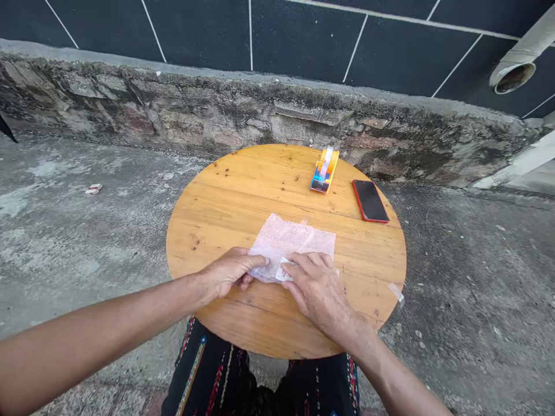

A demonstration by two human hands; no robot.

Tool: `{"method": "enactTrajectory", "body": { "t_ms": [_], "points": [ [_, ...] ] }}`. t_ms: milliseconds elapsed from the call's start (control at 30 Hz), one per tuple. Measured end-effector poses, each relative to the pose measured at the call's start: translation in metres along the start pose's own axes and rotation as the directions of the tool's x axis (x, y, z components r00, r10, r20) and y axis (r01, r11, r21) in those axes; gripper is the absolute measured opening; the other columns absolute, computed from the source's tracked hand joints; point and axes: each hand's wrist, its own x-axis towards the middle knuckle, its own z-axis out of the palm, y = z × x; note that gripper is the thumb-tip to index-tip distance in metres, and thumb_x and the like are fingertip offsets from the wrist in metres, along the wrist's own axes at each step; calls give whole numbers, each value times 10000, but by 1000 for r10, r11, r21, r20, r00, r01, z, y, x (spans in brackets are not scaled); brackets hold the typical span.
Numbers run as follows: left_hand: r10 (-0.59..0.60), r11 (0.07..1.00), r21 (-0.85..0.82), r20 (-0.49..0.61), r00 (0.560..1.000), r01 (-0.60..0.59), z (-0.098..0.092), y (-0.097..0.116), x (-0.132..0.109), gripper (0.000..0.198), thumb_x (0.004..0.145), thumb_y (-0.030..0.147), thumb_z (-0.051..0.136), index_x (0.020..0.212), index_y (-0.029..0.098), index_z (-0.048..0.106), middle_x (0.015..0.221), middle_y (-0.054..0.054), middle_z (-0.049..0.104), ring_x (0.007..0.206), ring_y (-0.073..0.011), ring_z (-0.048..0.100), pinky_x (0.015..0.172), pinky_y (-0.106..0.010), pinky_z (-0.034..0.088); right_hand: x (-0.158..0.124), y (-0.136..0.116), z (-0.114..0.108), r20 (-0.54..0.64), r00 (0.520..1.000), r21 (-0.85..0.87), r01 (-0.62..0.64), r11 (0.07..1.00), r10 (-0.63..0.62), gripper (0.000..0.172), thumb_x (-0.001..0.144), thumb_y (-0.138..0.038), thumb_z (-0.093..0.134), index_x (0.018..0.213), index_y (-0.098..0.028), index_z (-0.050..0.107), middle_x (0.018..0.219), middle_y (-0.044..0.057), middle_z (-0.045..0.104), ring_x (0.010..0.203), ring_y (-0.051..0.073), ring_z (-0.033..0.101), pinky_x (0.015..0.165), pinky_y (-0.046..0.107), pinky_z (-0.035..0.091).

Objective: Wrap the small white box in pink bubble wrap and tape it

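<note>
A pinkish sheet of bubble wrap (284, 233) lies on the round wooden table (208, 219), its near edge folded over. My left hand (236, 268) pinches the left end of that fold, thumb on top and fingers underneath. Over the right part of the wrap rests my right hand (314, 283), its fingers curled down onto the fold and holding it. Between the hands a small white piece (284, 269) shows at the fold, partly covered by my right fingers; its kind cannot be made out.
A yellow and blue tape dispenser (325, 170) stands toward the back of the table. Right of it lies a phone (370, 201) with a red edge. A strip of clear tape (396, 293) hangs at the right rim. Behind runs a low stone wall base (217, 115).
</note>
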Motion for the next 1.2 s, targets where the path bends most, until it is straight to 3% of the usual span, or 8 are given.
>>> {"method": "enactTrajectory", "body": {
  "t_ms": [167, 367, 533, 633, 833, 1200],
  "points": [
    [61, 986, 157, -15, 998, -58, -4, 5, 3, 215, 589, 318, 702, 628, 143, 583, 450, 52, 488, 380, -68, 368, 352, -190, 231, 1, 0, 0, -11, 1000, 4, 10, 1000, -10, 206, 845, -204, 643, 1050, -191, 646, 1151, 76, 641, 1014, 263, 527, 893, 434, 387],
    [101, 956, 278, -23, 995, -91, -2, 7, 7, 199, 602, 269, 677, 746, 132, 665, 618, -5, 633, 525, -130, 554, 388, -191, 373, 1, 0, 0, 12, 1000, -10, 11, 1000, -11, 182, 854, -221, 633, 1033, -196, 646, 1140, 66, 641, 1006, 261, 528, 878, 426, 388],
    [77, 944, 325, -45, 996, -59, 5, 14, 6, 151, 605, 228, 644, 708, 118, 644, 553, -7, 605, 462, -125, 530, 373, -198, 385, 2, 0, 0, 11, 1000, -13, 11, 1000, -11, 173, 858, -214, 626, 1028, -196, 651, 1140, 69, 641, 999, 261, 528, 875, 430, 386],
    [89, 941, 333, -58, 994, -65, 8, 16, 4, 120, 604, 229, 636, 663, 125, 625, 547, -3, 594, 472, -123, 524, 371, -192, 366, 3, 0, -1, 9, 1000, -10, 6, 1000, -6, 174, 855, -209, 633, 1028, -211, 656, 1142, 65, 639, 998, 257, 532, 871, 425, 386],
    [122, 950, 296, -55, 991, -100, 13, 16, -4, 169, 631, 239, 606, 760, 135, 638, 602, 6, 618, 506, -127, 542, 384, -198, 362, 6, -1, -5, 37, 999, -24, 1, 1000, 0, 142, 829, -226, 667, 971, -218, 667, 1167, 79, 597, 988, 254, 532, 857, 414, 383],
    [143, 966, 216, 6, 990, -141, 28, 28, -10, 30, 651, 150, 555, 681, 153, 552, 535, 29, 563, 467, -107, 537, 393, -195, 384, 6, -3, -3, 36, 999, -64, 27, 998, -25, 68, 864, -228, 630, 926, -212, 651, 925, 35, 633, 914, 226, 513, 831, 378, 356]
  ]
}}
